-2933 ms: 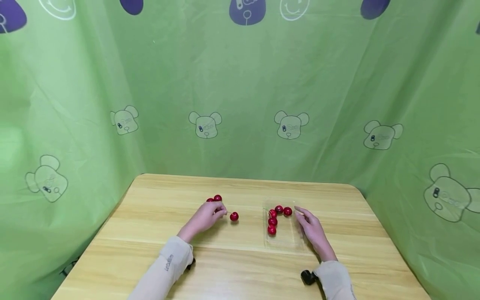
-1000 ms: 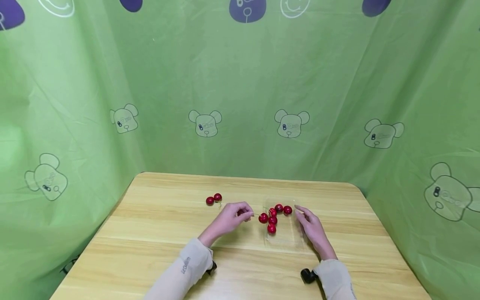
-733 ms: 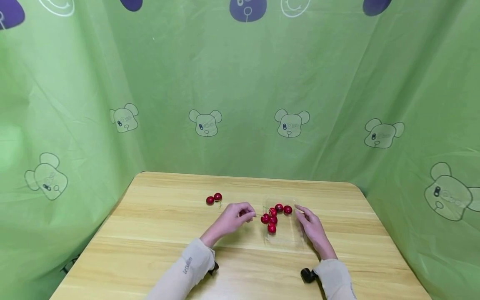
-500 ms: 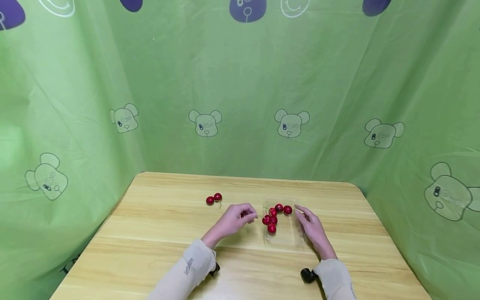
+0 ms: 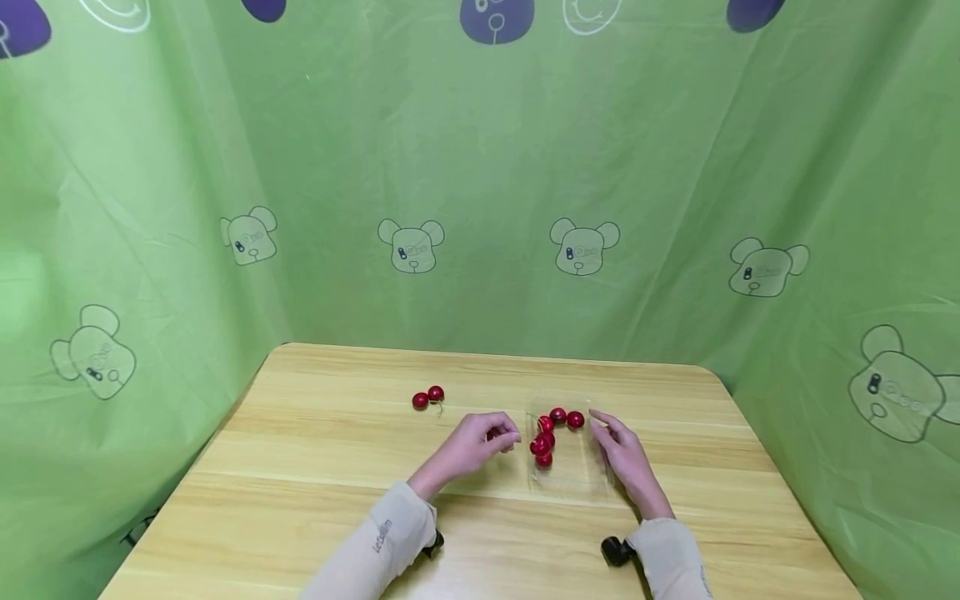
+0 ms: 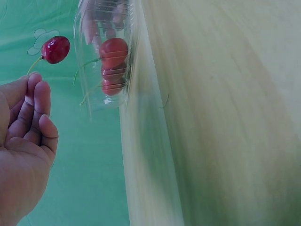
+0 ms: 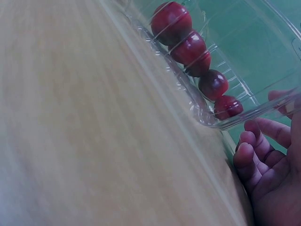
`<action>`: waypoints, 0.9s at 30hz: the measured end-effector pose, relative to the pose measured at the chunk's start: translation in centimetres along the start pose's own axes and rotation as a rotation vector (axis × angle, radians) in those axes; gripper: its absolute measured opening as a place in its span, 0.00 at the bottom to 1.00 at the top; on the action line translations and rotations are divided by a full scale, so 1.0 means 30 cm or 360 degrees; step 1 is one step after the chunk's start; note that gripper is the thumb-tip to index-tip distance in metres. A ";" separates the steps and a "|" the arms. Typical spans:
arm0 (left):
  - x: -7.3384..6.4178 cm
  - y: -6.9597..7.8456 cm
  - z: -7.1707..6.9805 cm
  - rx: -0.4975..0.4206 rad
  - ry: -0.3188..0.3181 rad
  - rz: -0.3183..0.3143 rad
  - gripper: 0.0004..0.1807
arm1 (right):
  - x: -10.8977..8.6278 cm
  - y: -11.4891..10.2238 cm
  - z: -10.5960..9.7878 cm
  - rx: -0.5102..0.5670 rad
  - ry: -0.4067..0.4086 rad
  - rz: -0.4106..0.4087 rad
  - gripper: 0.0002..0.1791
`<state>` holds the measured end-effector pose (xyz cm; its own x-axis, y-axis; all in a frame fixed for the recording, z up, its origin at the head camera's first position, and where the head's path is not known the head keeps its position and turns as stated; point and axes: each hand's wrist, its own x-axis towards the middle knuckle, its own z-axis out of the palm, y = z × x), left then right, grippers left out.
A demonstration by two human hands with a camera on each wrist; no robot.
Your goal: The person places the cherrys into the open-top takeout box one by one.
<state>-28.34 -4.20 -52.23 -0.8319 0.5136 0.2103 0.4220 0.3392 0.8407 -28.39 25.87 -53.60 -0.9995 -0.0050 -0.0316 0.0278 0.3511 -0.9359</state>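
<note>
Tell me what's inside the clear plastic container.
Five cherries lie inside the clear container. In the head view, a sixth cherry, held by its stem in the left hand, partly covers some of them. Whatever is directly beneath them stays hidden.

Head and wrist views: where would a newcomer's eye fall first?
Probably the glossy dark-red round cherry, its stem pinched by the left hand over a clear plastic tray of red cherries right of centre. Next, perhaps the bright green fabric curtain printed with bear heads, behind the pale wooden table; then two dark-red round cherries on its left half.
</note>
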 end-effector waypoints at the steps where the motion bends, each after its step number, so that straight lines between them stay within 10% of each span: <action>1: 0.000 0.001 0.002 0.0002 0.0000 0.0001 0.12 | 0.001 0.000 0.000 0.0001 -0.0001 0.0002 0.27; 27: -0.002 0.005 0.045 0.0094 -0.0040 0.0016 0.06 | 0.006 0.004 -0.001 0.0009 0.0003 -0.0007 0.27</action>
<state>-27.73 -3.11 -52.78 -0.8184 0.5367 0.2054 0.4515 0.3795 0.8075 -28.58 25.94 -53.72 -0.9996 -0.0049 -0.0270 0.0237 0.3458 -0.9380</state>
